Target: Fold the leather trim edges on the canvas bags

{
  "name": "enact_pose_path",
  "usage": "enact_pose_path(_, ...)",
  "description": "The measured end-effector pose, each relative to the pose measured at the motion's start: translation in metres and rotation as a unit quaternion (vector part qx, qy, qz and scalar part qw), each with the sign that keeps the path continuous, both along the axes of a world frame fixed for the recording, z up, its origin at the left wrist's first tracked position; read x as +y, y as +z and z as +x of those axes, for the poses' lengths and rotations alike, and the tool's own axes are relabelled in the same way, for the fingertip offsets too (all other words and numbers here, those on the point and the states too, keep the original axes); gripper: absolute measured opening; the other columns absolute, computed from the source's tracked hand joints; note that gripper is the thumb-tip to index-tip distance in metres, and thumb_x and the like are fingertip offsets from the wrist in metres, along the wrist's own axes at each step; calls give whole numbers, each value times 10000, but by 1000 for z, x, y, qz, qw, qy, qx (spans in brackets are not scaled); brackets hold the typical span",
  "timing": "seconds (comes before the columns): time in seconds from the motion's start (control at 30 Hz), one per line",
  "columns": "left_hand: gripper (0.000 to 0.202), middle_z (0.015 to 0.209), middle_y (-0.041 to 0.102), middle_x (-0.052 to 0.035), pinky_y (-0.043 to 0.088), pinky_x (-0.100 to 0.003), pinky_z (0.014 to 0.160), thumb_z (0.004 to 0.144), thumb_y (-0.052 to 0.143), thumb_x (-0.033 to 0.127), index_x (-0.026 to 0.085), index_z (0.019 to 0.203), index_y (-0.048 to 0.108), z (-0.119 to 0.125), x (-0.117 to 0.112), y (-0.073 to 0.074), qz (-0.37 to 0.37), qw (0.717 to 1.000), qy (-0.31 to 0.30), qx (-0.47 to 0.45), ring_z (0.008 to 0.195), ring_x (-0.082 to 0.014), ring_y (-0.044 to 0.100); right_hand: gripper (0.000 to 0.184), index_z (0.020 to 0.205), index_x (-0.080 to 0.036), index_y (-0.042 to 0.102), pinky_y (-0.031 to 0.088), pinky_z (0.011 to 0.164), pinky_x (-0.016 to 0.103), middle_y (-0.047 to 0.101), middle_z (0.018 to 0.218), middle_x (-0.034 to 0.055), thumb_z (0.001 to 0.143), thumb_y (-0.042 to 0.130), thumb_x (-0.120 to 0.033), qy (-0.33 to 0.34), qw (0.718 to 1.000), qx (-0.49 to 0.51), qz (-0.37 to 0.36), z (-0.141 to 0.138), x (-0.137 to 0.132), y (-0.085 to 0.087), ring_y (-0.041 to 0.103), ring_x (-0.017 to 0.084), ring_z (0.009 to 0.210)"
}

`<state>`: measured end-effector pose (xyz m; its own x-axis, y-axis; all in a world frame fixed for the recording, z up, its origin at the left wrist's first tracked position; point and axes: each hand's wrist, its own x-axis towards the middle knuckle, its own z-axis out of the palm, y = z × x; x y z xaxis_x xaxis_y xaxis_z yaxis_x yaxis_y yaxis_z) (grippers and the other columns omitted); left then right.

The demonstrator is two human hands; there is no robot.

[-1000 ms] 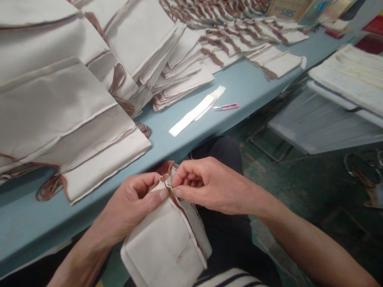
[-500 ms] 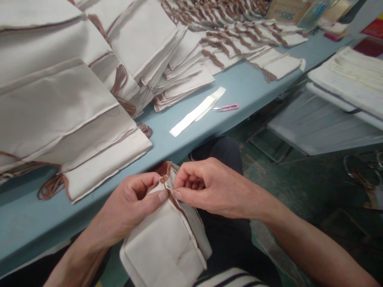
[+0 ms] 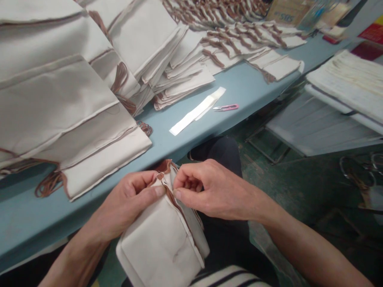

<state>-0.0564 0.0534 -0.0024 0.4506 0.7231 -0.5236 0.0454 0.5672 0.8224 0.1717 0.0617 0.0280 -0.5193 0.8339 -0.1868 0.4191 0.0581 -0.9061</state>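
Note:
A cream fabric piece with brown-edged seams, like a sewn pouch [image 3: 158, 243], hangs over my lap in front of the table edge. My left hand [image 3: 139, 195] grips its top left side, thumb lying on the cloth near a small opening with brown trim. At the same top end, the fingertips of my right hand [image 3: 197, 187] pinch the edge of the pouch beside the brown seam. The fingers of both hands are closed. Whatever lies right between the right fingertips is too small to make out.
On the blue table [image 3: 161, 145] lie a white strip [image 3: 197, 111] and pink-handled thread snips [image 3: 226, 107]. Stacked cream fabric pieces [image 3: 56, 107] with brown cords fill the left. Rows of brown-trimmed pieces [image 3: 239, 40] lie farther back. A white-covered stand [image 3: 338, 115] stands at right.
Both hands stay at the top of the pouch with nearly the same grip. The pouch's lower end has shifted slightly left.

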Motion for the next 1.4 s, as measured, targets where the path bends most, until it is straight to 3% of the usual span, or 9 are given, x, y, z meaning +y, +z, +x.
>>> enact_pose_path(0.27,350,716,722,0,494,-163,493,779,913,496,179,829,773,1,-3,-3,-37,999,23,-2,535,-110,617,148,782,-180,672,388,631,223,644,677,-68,873,784,-216,-3,1000,-21,-15,-4,-9,-7,587,92,638)
enact_pose_path(0.5,342,666,752,-42,516,-194,476,739,887,471,156,826,788,0,-8,-10,-87,994,57,-18,496,-137,635,162,802,-173,689,367,609,221,637,702,-52,955,641,-193,28,997,47,-53,-8,-13,-21,549,85,627)
enact_pose_path(0.73,347,586,716,-32,560,-231,479,636,932,439,147,752,786,5,-7,-15,-126,986,99,-53,489,-164,656,127,812,-170,689,382,601,207,633,708,-51,927,645,-196,35,996,54,-55,-8,-12,-28,550,87,640)
enact_pose_path(0.9,333,628,731,-40,552,-237,476,633,885,420,138,783,789,7,-9,-14,-136,984,113,-12,474,-153,638,87,829,-172,685,421,618,200,650,721,-50,905,647,-188,38,995,70,-64,-8,-13,-30,580,92,654)
enact_pose_path(1.07,277,590,717,-24,531,-225,461,605,877,376,150,716,763,9,-10,-13,-124,983,138,0,445,-133,602,125,787,-180,659,370,613,221,623,689,-55,908,630,-172,34,998,35,-32,-10,-14,-28,553,89,629)
enact_pose_path(1.4,407,709,761,-48,557,-205,513,686,927,488,148,881,817,1,-12,-14,-112,990,83,-29,509,-133,642,108,784,-188,629,385,634,227,635,708,-50,879,615,-139,43,999,22,-24,-9,-18,-26,571,101,650)
